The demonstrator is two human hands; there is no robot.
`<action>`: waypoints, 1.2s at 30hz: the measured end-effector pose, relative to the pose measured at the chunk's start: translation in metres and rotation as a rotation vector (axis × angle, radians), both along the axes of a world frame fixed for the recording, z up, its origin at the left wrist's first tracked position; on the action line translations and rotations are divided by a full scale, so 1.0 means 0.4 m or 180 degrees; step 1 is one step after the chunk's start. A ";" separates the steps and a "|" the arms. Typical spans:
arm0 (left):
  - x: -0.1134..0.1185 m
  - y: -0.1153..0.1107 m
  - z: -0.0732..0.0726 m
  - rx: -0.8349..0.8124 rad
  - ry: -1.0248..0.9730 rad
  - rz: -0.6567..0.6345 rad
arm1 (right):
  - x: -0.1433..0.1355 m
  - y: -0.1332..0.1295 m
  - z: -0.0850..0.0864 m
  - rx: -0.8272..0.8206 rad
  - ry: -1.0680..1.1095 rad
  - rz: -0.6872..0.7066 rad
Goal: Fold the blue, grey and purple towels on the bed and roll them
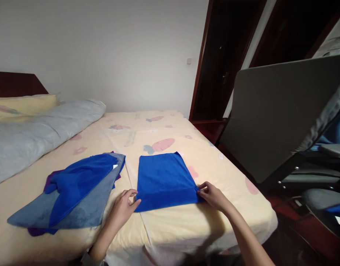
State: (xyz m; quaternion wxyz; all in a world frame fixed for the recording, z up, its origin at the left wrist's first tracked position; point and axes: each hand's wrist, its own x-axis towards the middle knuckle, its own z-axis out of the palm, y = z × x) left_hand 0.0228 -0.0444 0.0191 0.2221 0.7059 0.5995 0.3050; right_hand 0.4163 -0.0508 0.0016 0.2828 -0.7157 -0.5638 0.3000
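A blue cloth (165,177), like a towel, lies spread on the bed, its near part folded over in a band along the front edge. My left hand (124,205) is at the cloth's near left corner, thumb and forefinger closing on its edge. At the near right side, my right hand (211,194) pinches the edge, and the fabric bunches a little at the fingertips. Left of my left hand is a loose pile of cloths: a crumpled blue cloth (83,173) lies over a grey cloth (83,210), with purple cloth (37,231) showing beneath.
The bed (170,129) has a pale yellow sheet with carrot prints. A grey rolled quilt (53,122) and a yellow pillow (26,105) lie at the left. Beyond the bed's right side stand a large dark grey panel (277,111) and a chair (322,203). A dark door (225,55) is behind.
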 end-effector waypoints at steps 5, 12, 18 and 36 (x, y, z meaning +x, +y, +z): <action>0.001 -0.021 0.047 0.0635 0.0355 -0.0598 | -0.002 -0.022 0.053 0.1088 -0.0394 0.0732; -0.006 -0.020 0.027 0.0225 0.0591 -0.1237 | -0.014 -0.041 0.061 0.0668 -0.0285 0.1617; -0.022 0.012 0.012 -0.0237 -0.0260 -0.0762 | -0.002 -0.009 0.061 0.0422 0.0621 0.1023; 0.002 0.125 -0.021 -0.0232 0.0044 0.0350 | -0.023 0.127 -0.007 0.0312 0.0640 -0.0400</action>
